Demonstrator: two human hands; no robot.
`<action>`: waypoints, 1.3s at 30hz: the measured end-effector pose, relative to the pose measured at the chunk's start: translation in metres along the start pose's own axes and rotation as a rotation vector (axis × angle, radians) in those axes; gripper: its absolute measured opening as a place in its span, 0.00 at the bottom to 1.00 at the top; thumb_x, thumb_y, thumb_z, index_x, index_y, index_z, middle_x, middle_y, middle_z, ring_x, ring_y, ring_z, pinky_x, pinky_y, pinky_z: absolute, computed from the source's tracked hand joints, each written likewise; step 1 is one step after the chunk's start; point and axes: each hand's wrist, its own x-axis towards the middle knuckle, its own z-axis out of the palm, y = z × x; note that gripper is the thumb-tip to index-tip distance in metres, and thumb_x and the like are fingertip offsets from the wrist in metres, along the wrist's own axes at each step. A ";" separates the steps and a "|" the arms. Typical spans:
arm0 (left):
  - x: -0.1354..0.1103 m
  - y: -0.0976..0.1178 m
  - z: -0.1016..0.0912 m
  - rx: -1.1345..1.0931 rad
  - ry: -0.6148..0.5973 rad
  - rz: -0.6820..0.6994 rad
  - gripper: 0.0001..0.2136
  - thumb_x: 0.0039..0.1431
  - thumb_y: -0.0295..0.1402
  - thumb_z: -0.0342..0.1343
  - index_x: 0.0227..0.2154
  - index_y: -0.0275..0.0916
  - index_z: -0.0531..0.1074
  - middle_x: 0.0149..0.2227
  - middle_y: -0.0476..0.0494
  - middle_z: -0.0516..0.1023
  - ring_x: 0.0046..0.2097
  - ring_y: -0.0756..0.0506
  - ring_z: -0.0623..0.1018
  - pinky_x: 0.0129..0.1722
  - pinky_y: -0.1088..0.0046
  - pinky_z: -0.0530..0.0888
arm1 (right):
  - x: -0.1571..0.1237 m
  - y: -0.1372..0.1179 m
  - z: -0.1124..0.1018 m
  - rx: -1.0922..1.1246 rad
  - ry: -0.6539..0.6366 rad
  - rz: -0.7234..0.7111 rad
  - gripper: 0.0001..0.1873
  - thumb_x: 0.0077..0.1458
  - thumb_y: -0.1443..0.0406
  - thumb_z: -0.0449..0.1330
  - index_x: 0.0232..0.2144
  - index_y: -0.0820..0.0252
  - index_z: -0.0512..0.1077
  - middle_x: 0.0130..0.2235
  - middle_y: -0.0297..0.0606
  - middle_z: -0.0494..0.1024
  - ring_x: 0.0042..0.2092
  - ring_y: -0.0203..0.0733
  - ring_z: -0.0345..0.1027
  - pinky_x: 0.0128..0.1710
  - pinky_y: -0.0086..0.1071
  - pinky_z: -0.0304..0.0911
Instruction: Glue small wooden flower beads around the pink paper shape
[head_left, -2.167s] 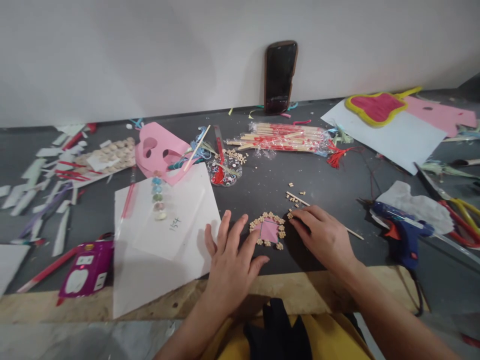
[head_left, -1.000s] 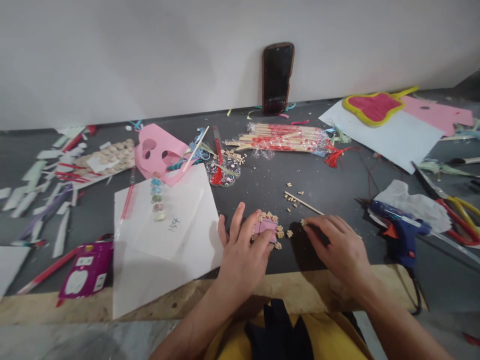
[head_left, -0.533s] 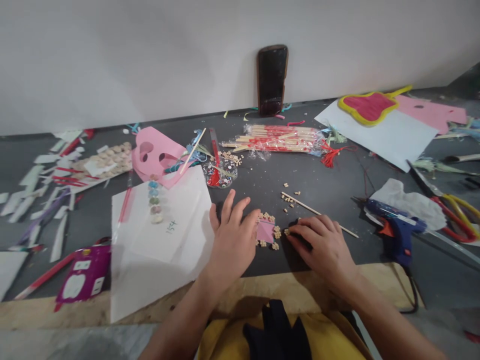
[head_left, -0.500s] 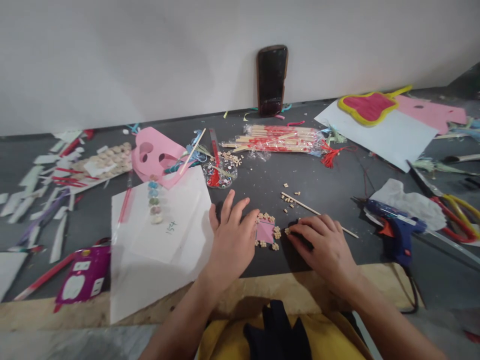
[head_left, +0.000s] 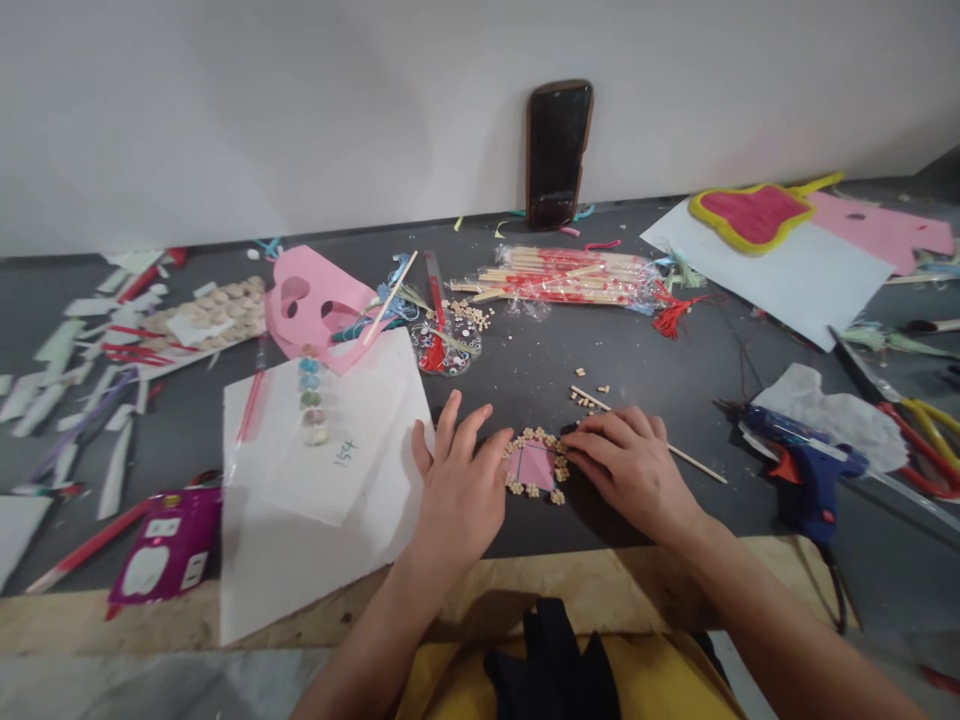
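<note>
The 2 hands of the person are apart, and they lie on a dark grey work table (head_left: 525, 370). Between them is a small square of pink paper (head_left: 534, 466), with a border of tiny flower-shaped wooden beads (head_left: 534, 438) around it. The left hand (head_left: 457, 490) is open with spread fingers, and its thumb (head_left: 496, 446) is just beside the beads. The right hand (head_left: 630, 465) has its fingers close together and curved, and its fingertips (head_left: 576, 436) touch the right side of the border; I cannot tell if they pinch a bead. Above the right hand are loose wooden beads (head_left: 586, 398), and a thin wooden stick (head_left: 694, 462) passes under its fingers. To the right of this hand lies a blue hot glue gun (head_left: 806, 465). To the left of the left hand is a white paper sheet (head_left: 352, 490) with "154" written in green, and on this sheet is a short row of round coloured pieces (head_left: 311, 400). Farther ahead of the left hand lies a pink paper mask shape (head_left: 315, 305).
</note>
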 end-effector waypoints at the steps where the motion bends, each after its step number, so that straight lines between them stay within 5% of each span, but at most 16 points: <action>1: 0.000 0.000 0.000 -0.001 0.000 -0.002 0.14 0.61 0.26 0.47 0.46 0.46 0.72 0.58 0.44 0.68 0.67 0.35 0.52 0.59 0.36 0.50 | 0.000 0.000 0.000 0.004 -0.004 -0.001 0.08 0.60 0.62 0.57 0.37 0.51 0.77 0.40 0.36 0.78 0.42 0.43 0.63 0.39 0.38 0.51; 19: -0.003 -0.007 -0.004 0.006 0.053 -0.027 0.18 0.59 0.21 0.46 0.46 0.45 0.72 0.57 0.43 0.69 0.67 0.36 0.52 0.61 0.39 0.48 | -0.003 0.000 -0.002 0.004 0.006 0.001 0.09 0.60 0.64 0.57 0.40 0.53 0.76 0.40 0.38 0.79 0.42 0.44 0.66 0.39 0.39 0.53; 27: -0.010 -0.008 -0.012 -0.009 0.139 -0.027 0.15 0.62 0.24 0.47 0.48 0.43 0.70 0.55 0.41 0.71 0.66 0.36 0.56 0.62 0.42 0.52 | -0.012 -0.002 -0.011 0.076 0.078 0.047 0.17 0.60 0.70 0.52 0.50 0.57 0.69 0.44 0.44 0.73 0.44 0.46 0.65 0.42 0.41 0.62; 30: -0.015 -0.013 -0.014 -0.028 0.204 0.000 0.14 0.63 0.27 0.46 0.50 0.42 0.68 0.55 0.38 0.70 0.65 0.37 0.58 0.62 0.48 0.58 | -0.019 -0.002 -0.019 0.082 0.193 0.130 0.16 0.60 0.69 0.52 0.51 0.56 0.66 0.37 0.41 0.72 0.38 0.43 0.67 0.39 0.38 0.64; 35: -0.028 -0.022 -0.015 -0.080 0.296 0.005 0.13 0.64 0.32 0.48 0.51 0.41 0.65 0.56 0.37 0.67 0.65 0.38 0.58 0.60 0.55 0.64 | -0.043 0.002 -0.031 0.031 0.413 0.373 0.06 0.58 0.63 0.53 0.38 0.56 0.67 0.28 0.35 0.70 0.26 0.37 0.64 0.27 0.32 0.61; 39: -0.040 -0.032 -0.035 -0.126 0.444 -0.035 0.18 0.64 0.34 0.49 0.56 0.42 0.59 0.58 0.36 0.63 0.65 0.38 0.57 0.61 0.56 0.62 | -0.063 0.007 -0.041 0.064 0.454 0.505 0.09 0.56 0.58 0.55 0.36 0.57 0.67 0.22 0.29 0.64 0.21 0.34 0.60 0.22 0.30 0.58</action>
